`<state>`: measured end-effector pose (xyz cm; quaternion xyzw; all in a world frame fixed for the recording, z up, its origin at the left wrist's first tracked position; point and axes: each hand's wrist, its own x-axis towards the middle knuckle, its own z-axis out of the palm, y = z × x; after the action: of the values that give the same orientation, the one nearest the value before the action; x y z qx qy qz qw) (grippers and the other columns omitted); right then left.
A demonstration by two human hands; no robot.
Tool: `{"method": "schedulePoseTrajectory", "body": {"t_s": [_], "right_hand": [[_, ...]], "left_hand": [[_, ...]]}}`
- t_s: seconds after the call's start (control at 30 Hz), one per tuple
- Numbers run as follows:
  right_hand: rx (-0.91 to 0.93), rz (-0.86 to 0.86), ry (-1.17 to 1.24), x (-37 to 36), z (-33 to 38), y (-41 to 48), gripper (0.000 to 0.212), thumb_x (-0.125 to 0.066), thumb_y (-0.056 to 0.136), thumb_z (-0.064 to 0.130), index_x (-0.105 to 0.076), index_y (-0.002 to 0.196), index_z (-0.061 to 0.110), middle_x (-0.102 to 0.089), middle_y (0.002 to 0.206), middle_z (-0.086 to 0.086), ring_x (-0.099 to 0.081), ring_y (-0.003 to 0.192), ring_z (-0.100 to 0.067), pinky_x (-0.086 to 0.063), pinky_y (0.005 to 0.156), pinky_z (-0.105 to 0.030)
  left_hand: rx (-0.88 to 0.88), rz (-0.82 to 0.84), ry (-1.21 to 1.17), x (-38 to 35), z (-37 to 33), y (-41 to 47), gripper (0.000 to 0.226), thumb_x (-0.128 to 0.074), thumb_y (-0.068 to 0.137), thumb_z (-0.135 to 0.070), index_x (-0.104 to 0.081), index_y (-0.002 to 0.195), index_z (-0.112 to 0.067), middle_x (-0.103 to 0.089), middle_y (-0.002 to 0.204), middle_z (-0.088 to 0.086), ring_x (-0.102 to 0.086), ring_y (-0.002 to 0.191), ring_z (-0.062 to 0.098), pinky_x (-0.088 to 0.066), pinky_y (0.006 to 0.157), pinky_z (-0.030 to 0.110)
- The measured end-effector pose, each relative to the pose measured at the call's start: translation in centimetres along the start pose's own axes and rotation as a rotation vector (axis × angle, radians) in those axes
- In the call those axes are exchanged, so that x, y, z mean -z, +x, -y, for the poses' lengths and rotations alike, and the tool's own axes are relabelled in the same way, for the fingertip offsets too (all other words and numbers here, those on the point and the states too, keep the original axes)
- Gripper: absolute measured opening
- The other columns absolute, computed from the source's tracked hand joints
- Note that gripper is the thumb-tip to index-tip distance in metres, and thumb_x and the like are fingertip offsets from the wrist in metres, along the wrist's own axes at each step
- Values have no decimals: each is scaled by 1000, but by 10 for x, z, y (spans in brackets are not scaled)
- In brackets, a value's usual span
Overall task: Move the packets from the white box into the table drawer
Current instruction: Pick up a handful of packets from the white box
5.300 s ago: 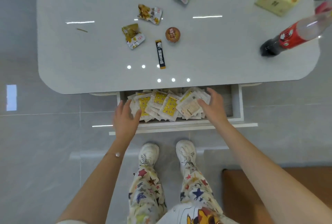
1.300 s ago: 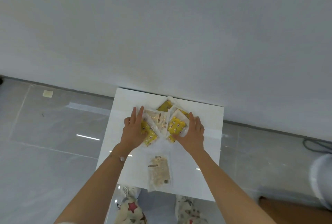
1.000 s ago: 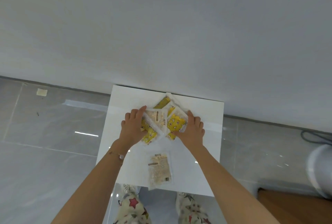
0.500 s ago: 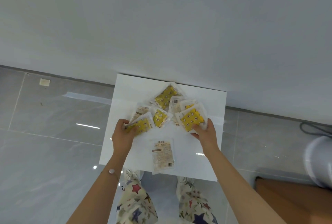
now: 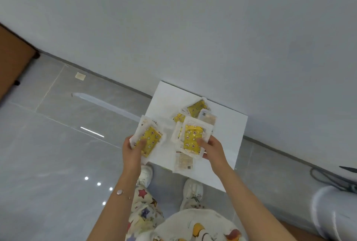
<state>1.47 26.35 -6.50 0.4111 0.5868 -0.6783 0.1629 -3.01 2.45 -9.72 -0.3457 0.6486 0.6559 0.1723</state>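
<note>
My left hand (image 5: pixel 133 153) grips a stack of yellow-printed clear plastic packets (image 5: pixel 148 140); my right hand (image 5: pixel 211 149) grips another stack (image 5: pixel 192 140), both above the flat white box (image 5: pixel 228 130). Loose packets (image 5: pixel 197 108) lie on it.

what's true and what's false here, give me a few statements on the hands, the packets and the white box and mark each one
1. The left hand is empty. False: it grips at least one yellow packet.
2. The right hand holds a stack of packets. True.
3. The white box has no packets on it. False: loose packets lie on it.
4. A pale packet lies close to the box's near edge. True.
</note>
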Motion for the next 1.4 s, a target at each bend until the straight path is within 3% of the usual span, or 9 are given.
{"method": "schedulePoseTrajectory", "body": {"t_s": [0.17, 0.4, 0.57, 0.7, 0.83, 0.97, 1.13, 1.27, 1.4], "right_hand": [[64, 92, -177, -67, 36, -60, 17, -62, 92, 23, -67, 108, 23, -73, 106, -1, -68, 102, -21, -52, 94, -47], [162, 231, -356, -203, 80, -143, 20, -59, 94, 21, -63, 114, 18, -70, 106, 2, -66, 98, -13, -52, 77, -24], [200, 297, -366, -316, 91, -195, 21, -65, 90, 15, -60, 110, 19, -70, 106, -3, -69, 90, -16, -56, 72, -28], [232, 358, -460, -403, 92, -230, 36, -68, 88, 20, -50, 119, 21, -66, 108, 1, -67, 83, -9, -53, 64, -20], [247, 525, -538, -481, 91, -265, 53, -70, 86, 13, -39, 129, 20, -66, 102, -4, -69, 76, -13, -56, 59, -20], [368, 656, -638, -552, 91, -286, 58, -70, 84, 4, -40, 131, 19, -63, 95, 5, -69, 72, -11, -58, 59, -22], [409, 784, -716, -627, 87, -289, 57, -72, 83, 7, -43, 128, 24, -69, 96, -7, -71, 76, -19, -60, 64, -30], [429, 850, -772, -697, 87, -289, 52, -72, 83, 9, -44, 124, 25, -69, 90, -2, -70, 69, -12, -58, 61, -25], [392, 932, -818, -773, 82, -280, 51, -71, 85, 10, -43, 125, 26, -70, 95, -10, -71, 75, -20, -59, 64, -29]], "left_hand": [[-23, -80, -94, 84, -39, -48, 27, -66, 88, -7, -49, 108, -13, -60, 103, 11, -64, 95, 32, -55, 76, 42], [-139, -159, -212, 239, -113, -89, 36, -68, 86, -6, -47, 109, -23, -59, 103, 2, -66, 91, 22, -56, 72, 36], [-210, -232, -292, 349, -149, -113, 36, -70, 85, -8, -48, 108, -24, -59, 108, 5, -65, 99, 25, -56, 81, 41], [-229, -337, -402, 421, -162, -124, 38, -69, 86, -8, -45, 113, -20, -59, 109, 4, -65, 97, 21, -56, 75, 34], [-238, -441, -499, 479, -167, -129, 40, -68, 86, -8, -44, 116, -18, -57, 112, 5, -64, 101, 25, -56, 82, 39], [-268, -544, -580, 529, -169, -127, 41, -68, 86, -7, -44, 115, -21, -58, 116, 7, -64, 104, 24, -56, 83, 38], [-288, -651, -645, 581, -170, -124, 38, -69, 85, -7, -47, 111, -25, -61, 110, 0, -65, 102, 20, -57, 80, 33], [-284, -746, -672, 626, -177, -107, 39, -69, 86, -8, -46, 113, -22, -60, 111, -1, -65, 101, 18, -57, 79, 31], [-259, -842, -727, 670, -188, -81, 38, -68, 86, -7, -46, 114, -21, -60, 112, 2, -64, 101, 20, -56, 80, 32]]}}
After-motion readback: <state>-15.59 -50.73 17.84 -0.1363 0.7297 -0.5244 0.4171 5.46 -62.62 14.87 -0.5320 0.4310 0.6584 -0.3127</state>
